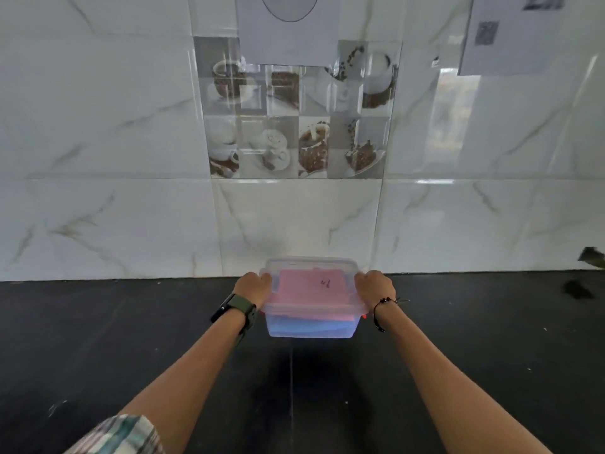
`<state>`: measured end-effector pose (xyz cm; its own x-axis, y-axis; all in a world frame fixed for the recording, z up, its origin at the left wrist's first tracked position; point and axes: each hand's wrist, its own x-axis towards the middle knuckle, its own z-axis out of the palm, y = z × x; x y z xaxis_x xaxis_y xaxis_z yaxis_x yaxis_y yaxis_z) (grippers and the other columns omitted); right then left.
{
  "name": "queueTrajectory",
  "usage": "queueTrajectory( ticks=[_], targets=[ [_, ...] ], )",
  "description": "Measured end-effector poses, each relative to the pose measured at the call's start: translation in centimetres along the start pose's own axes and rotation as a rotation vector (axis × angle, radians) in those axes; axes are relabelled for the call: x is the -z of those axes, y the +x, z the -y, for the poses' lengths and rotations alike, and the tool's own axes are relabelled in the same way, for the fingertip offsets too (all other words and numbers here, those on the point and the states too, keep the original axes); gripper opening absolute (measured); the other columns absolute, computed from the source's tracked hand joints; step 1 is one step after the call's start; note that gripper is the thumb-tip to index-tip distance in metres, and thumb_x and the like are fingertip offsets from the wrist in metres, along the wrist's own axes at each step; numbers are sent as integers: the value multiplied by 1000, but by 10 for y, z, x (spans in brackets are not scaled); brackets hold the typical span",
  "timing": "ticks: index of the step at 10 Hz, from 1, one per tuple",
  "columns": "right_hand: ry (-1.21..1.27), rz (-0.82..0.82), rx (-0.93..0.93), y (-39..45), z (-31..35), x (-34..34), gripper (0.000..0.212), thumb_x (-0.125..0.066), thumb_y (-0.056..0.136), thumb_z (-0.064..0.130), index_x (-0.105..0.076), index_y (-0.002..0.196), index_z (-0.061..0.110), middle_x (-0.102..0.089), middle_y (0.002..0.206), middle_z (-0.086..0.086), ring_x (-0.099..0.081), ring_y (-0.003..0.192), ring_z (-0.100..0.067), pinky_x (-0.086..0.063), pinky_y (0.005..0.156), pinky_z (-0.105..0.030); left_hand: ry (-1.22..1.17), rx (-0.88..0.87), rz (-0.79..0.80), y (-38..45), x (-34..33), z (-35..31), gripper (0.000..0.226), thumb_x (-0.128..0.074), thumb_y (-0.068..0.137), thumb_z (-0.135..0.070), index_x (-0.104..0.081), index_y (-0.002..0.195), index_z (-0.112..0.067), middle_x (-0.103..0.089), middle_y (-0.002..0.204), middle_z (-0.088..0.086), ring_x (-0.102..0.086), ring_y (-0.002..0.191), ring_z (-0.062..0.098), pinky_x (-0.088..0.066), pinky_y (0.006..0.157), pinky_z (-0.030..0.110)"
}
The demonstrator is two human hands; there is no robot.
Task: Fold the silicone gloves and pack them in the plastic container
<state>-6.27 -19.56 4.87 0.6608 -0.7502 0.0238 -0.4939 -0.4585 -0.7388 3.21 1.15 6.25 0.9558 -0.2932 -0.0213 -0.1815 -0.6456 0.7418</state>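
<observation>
gripping the short left end of the plastic container with left hand; pink and blue silicone gloves packed inside under the lid, long axis left-right on dark surface; right hand clasping the opposite end, equally near.

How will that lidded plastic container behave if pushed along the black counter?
The plastic container looks low and wide, so it should slide rather than tip. It is probably light: only the folded pink glove and blue glove show inside. Thin clear walls may flex.
</observation>
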Motion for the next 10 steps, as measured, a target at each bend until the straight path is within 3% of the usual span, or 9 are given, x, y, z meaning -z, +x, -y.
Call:
queueTrajectory(
  ticks=[1,3,4,5,6,7,8,9,10],
  targets=[
    [8,14,-16,20,-8,13,27,-38,94,25,-52,94,1,-58,97,-20,-51,80,-29,-36,66,-29,25,-17,18,16,-19,-19,52,-35,98,-29,-56,112,16,-64,111,30,-59,83,35,-51,78,39],
    [107,232,-28,62,-8,15,28,-55,85,26,-36,94,9,-46,91,-13,-52,81,-27,-41,50,-31,77,21,-13,57,-45,-24,55,-32,99,-31,-62,105,15,-54,72,14,-50,68,27,-51,79,38],
    [106,298,-39,82,-10,2,27,-54,87,24,-36,100,9,-47,97,-14,-54,86,-27,-46,55,-34,128,50,-13,76,-54,-20,54,-31,100,-30,-65,96,11,-48,60,5,-48,71,25,-46,67,34],
    [78,280,-8,108,-15,-15,22,-49,90,23,-37,96,6,-48,95,-14,-52,82,-25,-44,60,-34,139,78,-7,101,-65,-18,46,-31,100,-30,-62,87,2,-52,71,8,-49,73,23,-46,69,34],
    [33,244,5,132,-20,-38,21,-46,93,24,-36,96,6,-50,94,-11,-51,82,-24,-39,63,-27,91,149,33,124,-75,-10,43,-33,98,-30,-62,93,1,-59,85,9,-58,77,26,-43,65,27],
    [-14,209,7,142,-22,-54,21,-45,93,26,-39,93,6,-52,86,-8,-50,73,-22,-37,57,-25,74,178,35,136,-80,0,39,-35,96,-26,-61,81,-1,-62,89,12,-56,77,25,-44,66,29],
    [-57,178,-9,138,-24,-59,24,-44,94,29,-42,94,6,-55,89,-10,-50,74,-24,-37,58,-26,127,192,64,135,-80,6,45,-33,98,-26,-54,63,-7,-59,80,10,-55,80,26,-38,65,27],
    [-118,229,-36,134,-25,-60,40,-42,94,33,-43,117,0,-58,114,-19,-55,90,-29,-46,73,-34,228,167,31,135,-75,5,50,-29,99,-35,-61,104,2,-66,109,17,-61,106,33,-48,85,34],
    [-238,178,4,132,-7,-45,57,-41,93,41,-27,136,6,-42,135,-21,-44,122,-37,-40,98,-43,267,68,-102,142,-58,-11,53,-28,99,-40,-47,125,1,-52,131,21,-50,120,35,-42,97,39]
  ],
)
